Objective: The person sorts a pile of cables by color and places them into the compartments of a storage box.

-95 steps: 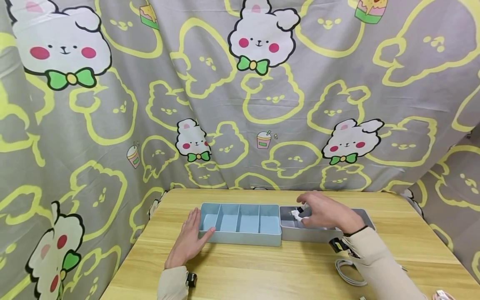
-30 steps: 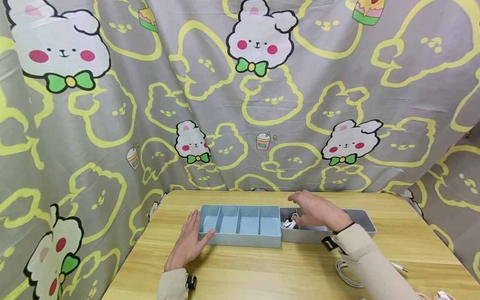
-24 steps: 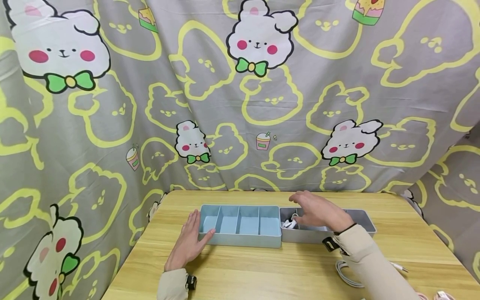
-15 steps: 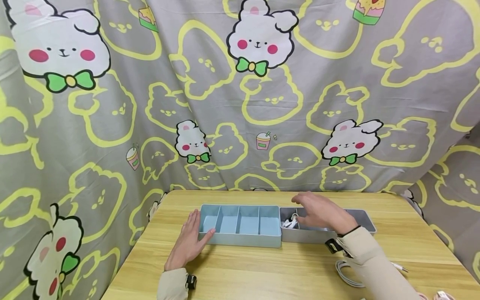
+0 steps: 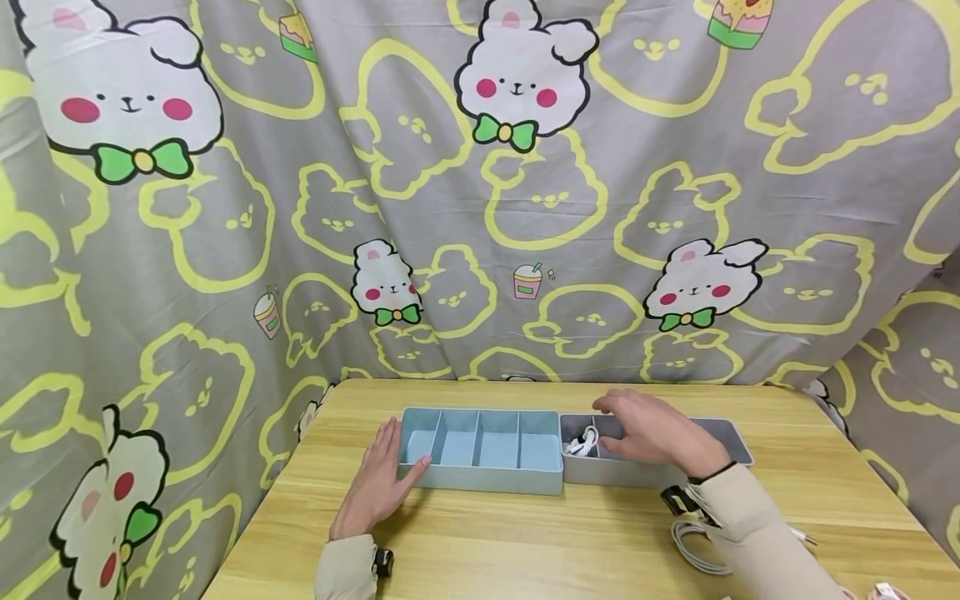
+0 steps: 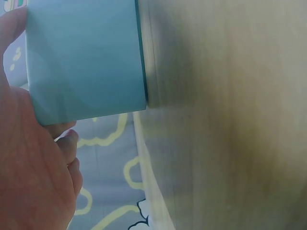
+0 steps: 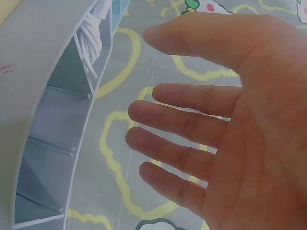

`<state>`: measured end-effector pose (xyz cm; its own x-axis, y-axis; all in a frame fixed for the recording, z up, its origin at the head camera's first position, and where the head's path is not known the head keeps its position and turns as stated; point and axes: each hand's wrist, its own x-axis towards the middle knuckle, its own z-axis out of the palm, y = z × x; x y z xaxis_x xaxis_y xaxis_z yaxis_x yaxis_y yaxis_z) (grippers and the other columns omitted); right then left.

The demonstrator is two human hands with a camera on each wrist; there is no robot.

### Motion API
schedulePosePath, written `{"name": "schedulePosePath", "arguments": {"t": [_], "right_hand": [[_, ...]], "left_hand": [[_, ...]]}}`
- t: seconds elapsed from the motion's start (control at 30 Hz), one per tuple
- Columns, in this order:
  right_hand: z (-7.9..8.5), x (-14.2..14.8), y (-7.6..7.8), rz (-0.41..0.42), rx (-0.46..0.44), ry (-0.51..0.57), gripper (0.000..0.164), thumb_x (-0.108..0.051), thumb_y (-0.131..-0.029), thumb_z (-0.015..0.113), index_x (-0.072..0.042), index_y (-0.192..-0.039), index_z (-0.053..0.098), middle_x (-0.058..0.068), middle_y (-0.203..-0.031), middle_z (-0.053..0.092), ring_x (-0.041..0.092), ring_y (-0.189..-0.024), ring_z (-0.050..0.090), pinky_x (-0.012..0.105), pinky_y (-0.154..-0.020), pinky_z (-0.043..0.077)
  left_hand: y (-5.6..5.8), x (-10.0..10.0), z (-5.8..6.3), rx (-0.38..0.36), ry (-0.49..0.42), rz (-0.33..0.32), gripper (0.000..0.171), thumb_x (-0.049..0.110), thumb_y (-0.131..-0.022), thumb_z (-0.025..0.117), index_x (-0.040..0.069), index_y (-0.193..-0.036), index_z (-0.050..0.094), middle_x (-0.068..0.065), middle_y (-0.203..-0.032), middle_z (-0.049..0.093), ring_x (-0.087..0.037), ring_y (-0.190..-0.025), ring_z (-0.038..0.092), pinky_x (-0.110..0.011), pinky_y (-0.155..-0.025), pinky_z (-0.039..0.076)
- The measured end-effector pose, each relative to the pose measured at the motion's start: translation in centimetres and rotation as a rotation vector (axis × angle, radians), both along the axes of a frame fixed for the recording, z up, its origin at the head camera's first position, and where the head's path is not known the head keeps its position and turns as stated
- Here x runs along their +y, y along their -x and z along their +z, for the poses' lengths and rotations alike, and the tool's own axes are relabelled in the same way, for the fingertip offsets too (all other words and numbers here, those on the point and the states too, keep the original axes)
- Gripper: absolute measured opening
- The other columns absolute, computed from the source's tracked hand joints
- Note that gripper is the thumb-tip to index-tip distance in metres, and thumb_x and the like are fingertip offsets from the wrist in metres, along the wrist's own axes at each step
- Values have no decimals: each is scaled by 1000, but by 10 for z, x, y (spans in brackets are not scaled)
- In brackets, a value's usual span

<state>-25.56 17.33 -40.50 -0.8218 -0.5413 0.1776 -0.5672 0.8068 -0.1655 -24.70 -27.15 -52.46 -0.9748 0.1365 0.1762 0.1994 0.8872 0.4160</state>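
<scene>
My left hand (image 5: 378, 479) rests against the left end of a light blue divided box (image 5: 480, 479), fingers laid along the end and thumb touching the front rim. Its end wall fills the upper left of the left wrist view. A grey divided box (image 5: 615, 473) adjoins it on the right. In the grey box's leftmost compartment lies a bundled white cable (image 5: 583, 442), also seen as coiled strands (image 7: 91, 43) in the right wrist view. My right hand (image 5: 656, 429) hovers over the grey box with fingers spread, holding nothing, and hides part of its middle.
A coiled grey cable (image 5: 697, 554) lies on the wooden table (image 5: 480, 542) by my right sleeve, a metal plug (image 5: 802, 536) beyond it. Part of a pink cable (image 5: 885, 592) shows at the lower right edge. A patterned curtain (image 5: 465, 208) hangs behind.
Earlier my right hand held the white cable over the grey box's left compartment. It has let the cable go there and drawn back slightly right. The left hand stays put.
</scene>
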Motion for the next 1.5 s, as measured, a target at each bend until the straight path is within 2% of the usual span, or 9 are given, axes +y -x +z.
{"name": "schedulePosePath", "arguments": {"t": [0.37, 0.63, 0.83, 1.1, 1.3, 1.5], "right_hand": [[2, 11, -6, 4, 20, 14, 45, -25, -88, 80, 1, -123, 69, 14, -119, 73, 33, -111, 70, 50, -96, 58], [1, 18, -10, -16, 11, 28, 46, -25, -87, 81, 0, -124, 69, 13, -119, 73, 33, -112, 70, 51, -96, 58], [1, 25, -13, -37, -11, 42, 48, -27, -88, 80, -1, -126, 68, 12, -121, 73, 33, -114, 69, 52, -96, 58], [2, 37, -17, -45, 15, 68, 48, -26, -86, 82, 1, -124, 69, 12, -115, 74, 31, -108, 71, 51, -92, 59], [2, 48, -23, -70, -7, 83, 50, -28, -87, 81, 1, -125, 68, 12, -115, 74, 31, -107, 71, 52, -92, 58], [2, 61, -27, -102, -36, 96, 50, -27, -87, 81, 2, -126, 68, 13, -116, 73, 31, -106, 70, 52, -90, 59]], "left_hand": [[-1, 0, 3, -37, -10, 4, 98, 64, -102, 48, -2, -164, 11, -20, -174, 9, -40, -162, 9, -61, -131, 14], [-2, 1, 3, -9, -13, 3, 97, 63, -102, 50, -5, -163, 18, -24, -172, 14, -44, -161, 13, -64, -129, 17], [-2, 1, 3, -14, -20, -1, 97, 63, -102, 50, -5, -163, 16, -23, -173, 13, -42, -161, 12, -63, -129, 17], [-2, 1, 3, -9, -21, 2, 96, 62, -102, 50, -5, -163, 16, -22, -173, 12, -42, -162, 11, -63, -129, 16], [-2, 1, 4, -20, -14, 0, 96, 62, -103, 48, -4, -164, 13, -22, -173, 10, -41, -162, 9, -63, -130, 15], [-2, 1, 3, -11, -16, 0, 96, 62, -103, 49, -5, -163, 15, -23, -173, 12, -43, -161, 12, -63, -129, 16]]}}
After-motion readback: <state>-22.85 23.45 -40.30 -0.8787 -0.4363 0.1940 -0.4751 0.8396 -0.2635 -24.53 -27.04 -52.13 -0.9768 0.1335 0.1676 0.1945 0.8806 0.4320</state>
